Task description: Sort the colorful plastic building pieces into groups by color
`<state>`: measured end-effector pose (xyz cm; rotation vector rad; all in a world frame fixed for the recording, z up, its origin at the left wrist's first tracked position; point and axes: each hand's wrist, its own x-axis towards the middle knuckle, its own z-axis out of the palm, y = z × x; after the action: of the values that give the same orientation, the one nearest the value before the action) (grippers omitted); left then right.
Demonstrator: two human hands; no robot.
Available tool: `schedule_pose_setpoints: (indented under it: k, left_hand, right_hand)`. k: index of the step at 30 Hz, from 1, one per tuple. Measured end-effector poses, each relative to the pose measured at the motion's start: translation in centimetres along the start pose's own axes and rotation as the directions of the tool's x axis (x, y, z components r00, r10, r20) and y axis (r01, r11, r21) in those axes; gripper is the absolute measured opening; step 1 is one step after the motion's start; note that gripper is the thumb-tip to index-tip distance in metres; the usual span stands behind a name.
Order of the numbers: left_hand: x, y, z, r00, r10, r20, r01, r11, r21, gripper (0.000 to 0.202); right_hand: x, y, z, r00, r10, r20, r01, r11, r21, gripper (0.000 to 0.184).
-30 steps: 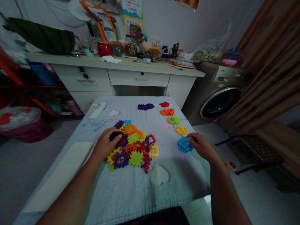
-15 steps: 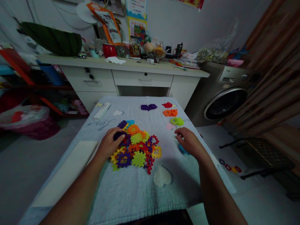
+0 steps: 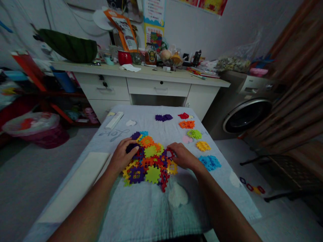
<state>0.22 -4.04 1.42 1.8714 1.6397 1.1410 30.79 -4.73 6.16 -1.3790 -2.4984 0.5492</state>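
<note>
The room was dim and cluttered, with a long white desk point(image 3: 151, 72) against the far wall and a front-loading washing machine point(image 3: 248, 107) to its right. In front of me stood a small table under a pale blue-grey towelling cloth point(image 3: 151, 208).

In the middle of the cloth lay a loose heap of mixed-colour plastic interlocking tiles point(image 3: 148, 161). My left hand point(image 3: 123, 156) rested palm down on its left edge, fingers relaxed and spread over a dark purple piece. It gripped nothing; I judge it lay there to keep the heap from sliding. My right hand point(image 3: 183, 158) touched the heap's right edge, fingertips curled down among the red pieces. I cannot tell whether it had pinched one.

Along the right side, well apart from the heap, sat small single-colour piles: purple tiles point(image 3: 163, 117), red tiles point(image 3: 183, 116), orange tiles point(image 3: 187, 124), green tiles point(image 3: 194, 134), yellow tiles point(image 3: 203, 146) and blue tiles point(image 3: 210, 162). Each was separate from the next, so the colours did not mix, and all were on my right hand's side.
</note>
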Motion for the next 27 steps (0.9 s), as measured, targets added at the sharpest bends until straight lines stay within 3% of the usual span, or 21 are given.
schedule_pose_setpoints:
  k: [9,16,22,27]
  left_hand:
    - [0.1,-0.1,0.2,1.000,0.002,0.008,-0.002,1.000,-0.002,0.039]
    - [0.0,-0.6,0.2,1.000,0.013,0.010,-0.013,1.000,0.014,0.039]
    - [0.1,-0.2,-0.1,1.000,0.006,0.016,-0.006,1.000,0.012,0.038]
    - [0.1,-0.3,-0.1,1.000,-0.018,0.020,0.018,1.000,0.023,0.039]
  right_hand:
    - [-0.4,1.4,-3.5,0.993,0.043,-0.112,-0.050,0.997,-0.065,0.034]
    - [2.2,5.8,-7.6,0.966,0.104,-0.238,-0.126,0.989,-0.080,0.026]
    - [7.1,11.1,-9.7,0.879,0.300,-0.371,-0.349,0.935,-0.069,0.018]
    - [11.1,14.0,-10.3,0.795,0.428,-0.430,-0.510,0.855,-0.090,0.017]
